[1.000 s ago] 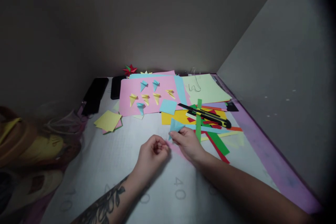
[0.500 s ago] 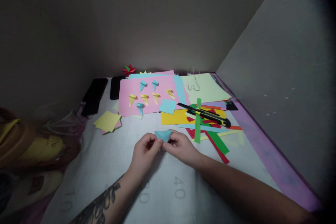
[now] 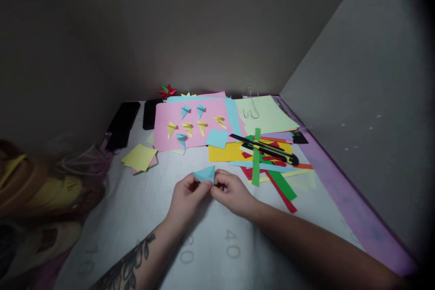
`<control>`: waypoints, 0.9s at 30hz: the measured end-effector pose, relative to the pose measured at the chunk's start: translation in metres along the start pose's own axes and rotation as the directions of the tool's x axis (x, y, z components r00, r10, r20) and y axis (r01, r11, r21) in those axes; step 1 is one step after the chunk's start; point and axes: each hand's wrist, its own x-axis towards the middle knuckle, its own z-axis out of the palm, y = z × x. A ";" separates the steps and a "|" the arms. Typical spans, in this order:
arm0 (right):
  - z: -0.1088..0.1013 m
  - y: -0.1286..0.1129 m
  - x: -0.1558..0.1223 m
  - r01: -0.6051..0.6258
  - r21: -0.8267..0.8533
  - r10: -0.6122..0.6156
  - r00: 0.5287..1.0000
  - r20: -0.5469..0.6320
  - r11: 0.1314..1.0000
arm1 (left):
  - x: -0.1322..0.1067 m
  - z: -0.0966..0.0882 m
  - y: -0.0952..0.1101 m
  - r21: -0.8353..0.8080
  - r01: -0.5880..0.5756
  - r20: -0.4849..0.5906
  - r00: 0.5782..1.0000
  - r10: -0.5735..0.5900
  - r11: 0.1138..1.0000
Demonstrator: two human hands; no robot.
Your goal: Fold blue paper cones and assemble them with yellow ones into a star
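A small folded light-blue paper piece point(image 3: 205, 174) is pinched between both hands just above the white gridded mat point(image 3: 142, 208). My left hand point(image 3: 186, 197) grips its left side with closed fingers. My right hand point(image 3: 231, 192) pinches its right end. Behind them lies a pink sheet point(image 3: 193, 122) carrying several small folded blue and yellow pieces. A loose light-blue square point(image 3: 217, 138) rests at that sheet's lower right corner.
A black-and-yellow utility knife point(image 3: 272, 150) lies on a pile of coloured sheets and strips point(image 3: 268, 167) to the right. Yellow squares point(image 3: 139, 156) sit at the left, two dark phones point(image 3: 123, 123) behind them. A red-green paper star point(image 3: 167, 90) stands by the back wall. A grey wall point(image 3: 356, 99) rises on the right.
The blue piece was in my right hand alone, off to the right. Both hands have since come together on it and turned it, shifting it slightly left.
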 end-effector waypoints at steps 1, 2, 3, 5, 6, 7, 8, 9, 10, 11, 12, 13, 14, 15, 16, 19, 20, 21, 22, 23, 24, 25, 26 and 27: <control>0.000 -0.001 0.000 0.008 0.003 -0.008 1.000 -0.001 1.000 | 0.001 -0.001 -0.001 -0.011 0.003 -0.026 1.000 -0.003 1.000; 0.000 -0.001 0.000 0.017 0.006 -0.017 1.000 -0.002 1.000 | 0.003 -0.004 -0.001 -0.022 0.000 -0.068 0.998 -0.002 1.000; 0.000 -0.002 0.000 0.023 0.010 -0.023 1.000 0.001 1.000 | 0.005 -0.007 -0.001 -0.039 -0.012 -0.123 0.992 0.007 0.999; 0.000 -0.003 -0.001 0.029 0.019 -0.029 1.000 0.002 0.999 | 0.009 -0.014 -0.001 -0.070 -0.054 -0.240 0.970 0.035 0.996; 0.000 -0.003 -0.001 0.029 0.024 -0.029 1.000 -0.005 0.999 | 0.011 -0.016 -0.001 -0.078 -0.073 -0.277 0.960 0.049 0.994; 0.000 -0.003 -0.002 0.025 0.031 -0.025 0.999 -0.020 0.999 | 0.011 -0.018 0.000 -0.074 -0.078 -0.287 0.956 0.054 0.994; 0.000 -0.003 -0.002 0.017 0.043 -0.016 0.999 -0.038 0.999 | 0.011 -0.018 0.002 -0.062 -0.073 -0.276 0.960 0.054 0.995; 0.000 -0.003 -0.002 0.011 0.055 -0.009 0.999 -0.048 0.998 | 0.009 -0.017 0.003 -0.044 -0.061 -0.244 0.968 0.048 0.997; 0.000 -0.003 -0.002 0.007 0.062 -0.004 0.999 -0.048 0.998 | 0.007 -0.015 0.004 -0.021 -0.045 -0.198 0.979 0.040 0.999; 0.000 -0.003 -0.001 0.003 0.061 -0.001 0.999 -0.040 0.998 | 0.004 -0.011 0.006 -0.001 -0.036 -0.144 0.989 0.035 0.999; 0.000 -0.003 -0.001 0.003 0.054 -0.001 1.000 -0.027 0.999 | 0.001 -0.008 0.007 0.016 -0.031 -0.091 0.995 0.033 0.999; 0.000 -0.003 -0.001 0.005 0.043 -0.004 1.000 -0.011 0.999 | -0.001 -0.005 0.008 0.030 -0.032 -0.048 0.998 0.033 0.999; 0.000 -0.003 0.000 0.006 0.032 -0.006 1.000 -0.001 0.999 | -0.002 -0.003 0.008 0.041 -0.038 -0.022 0.999 0.038 0.998; 0.000 -0.003 0.000 0.005 0.025 -0.005 1.000 0.001 1.000 | -0.003 -0.003 0.009 0.051 -0.044 -0.012 0.999 0.044 0.998; 0.000 -0.003 0.000 0.002 0.020 -0.002 1.000 0.001 1.000 | -0.002 -0.004 0.009 0.057 -0.053 -0.021 0.998 0.054 0.997; 0.000 -0.002 -0.001 -0.003 0.011 0.003 1.000 0.009 1.000 | 0.006 -0.017 0.008 0.054 -0.072 -0.137 0.988 0.078 0.996; 0.000 -0.002 -0.001 -0.004 0.010 0.004 1.000 0.011 1.000 | 0.010 -0.023 0.008 0.044 -0.075 -0.195 0.977 0.082 0.996; 0.000 -0.001 -0.001 -0.008 0.010 0.008 1.000 0.013 1.000 | 0.014 -0.029 0.007 0.028 -0.079 -0.259 0.962 0.084 0.996; -0.001 0.000 -0.002 -0.013 0.013 0.013 1.000 0.012 1.000 | 0.017 -0.033 0.007 0.008 -0.088 -0.317 0.944 0.086 0.996; -0.001 0.000 -0.002 -0.020 0.019 0.020 1.000 0.006 1.000 | 0.019 -0.036 0.007 -0.016 -0.096 -0.357 0.930 0.084 0.995; -0.001 0.001 -0.002 -0.031 0.027 0.031 1.000 -0.002 0.999 | 0.020 -0.037 0.007 -0.038 -0.104 -0.370 0.925 0.082 0.994; -0.001 0.002 -0.001 -0.043 0.035 0.044 0.999 -0.013 0.998 | 0.019 -0.036 0.008 -0.054 -0.103 -0.352 0.933 0.078 0.993; -0.001 0.002 -0.001 -0.050 0.040 0.051 0.998 -0.022 0.998 | 0.018 -0.033 0.008 -0.060 -0.097 -0.302 0.951 0.075 0.994; -0.001 0.002 -0.001 -0.050 0.041 0.051 0.998 -0.026 0.998 | 0.015 -0.029 0.008 -0.050 -0.085 -0.221 0.973 0.072 0.995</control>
